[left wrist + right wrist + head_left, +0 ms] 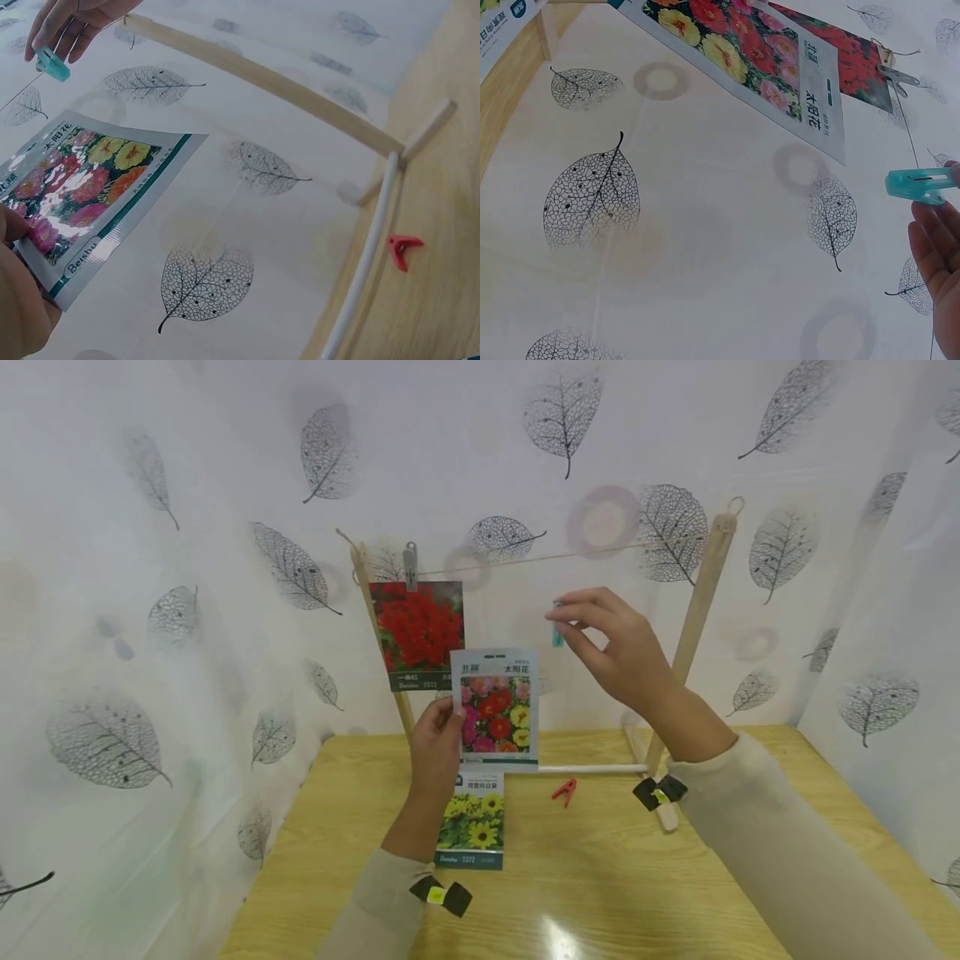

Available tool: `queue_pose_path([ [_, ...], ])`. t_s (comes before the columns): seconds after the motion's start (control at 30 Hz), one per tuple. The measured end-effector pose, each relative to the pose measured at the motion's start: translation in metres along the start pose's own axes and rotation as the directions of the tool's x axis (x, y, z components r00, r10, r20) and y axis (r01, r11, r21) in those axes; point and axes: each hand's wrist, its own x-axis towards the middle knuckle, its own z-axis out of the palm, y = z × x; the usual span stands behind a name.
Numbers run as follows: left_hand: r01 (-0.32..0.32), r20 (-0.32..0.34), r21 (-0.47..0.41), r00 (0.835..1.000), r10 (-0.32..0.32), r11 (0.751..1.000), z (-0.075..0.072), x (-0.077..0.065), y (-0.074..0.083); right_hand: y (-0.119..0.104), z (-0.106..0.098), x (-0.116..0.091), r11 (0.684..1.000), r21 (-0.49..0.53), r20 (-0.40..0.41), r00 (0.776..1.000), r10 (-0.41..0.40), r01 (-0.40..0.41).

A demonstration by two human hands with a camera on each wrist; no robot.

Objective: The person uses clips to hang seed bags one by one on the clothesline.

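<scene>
My left hand (437,739) pinches the left edge of a white seed packet (497,710) picturing mixed red, pink and yellow flowers. A teal clothespin (919,184) is between the thumb and fingers of my right hand (618,647), close by the string (517,561). On the string's left part hangs a red-flower seed packet (420,631), held by a grey clothespin (410,567); the white packet overlaps its lower right corner in the head view. Lying on the table is a yellow-flower packet (472,827), its top hidden behind the white one.
Two wooden posts, left (403,710) and right (701,593), carry the string, with a white rod (592,769) low between them. A red clothespin (565,792) lies on the wooden table (600,877). Behind hangs a leaf-print curtain (465,435).
</scene>
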Motion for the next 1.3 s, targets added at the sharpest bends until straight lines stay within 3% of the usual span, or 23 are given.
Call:
queue_pose_path([
  [0.33,0.009,-0.036,0.006,0.999,-0.009,1.000,0.004,0.002,-0.001,-0.001,0.000,0.005,1.000,0.007,-0.002,1.000,-0.007,0.007],
  [0.67,0.000,-0.029,-0.051,1.000,-0.002,0.999,0.005,0.004,0.002,0.000,-0.001,0.012,0.999,-0.010,-0.013,0.999,-0.039,0.038],
  [1.3,-0.001,-0.060,-0.021,0.998,0.000,1.000,0.009,0.008,0.012,0.001,-0.002,0.030,1.000,0.001,-0.023,1.000,-0.010,0.010],
])
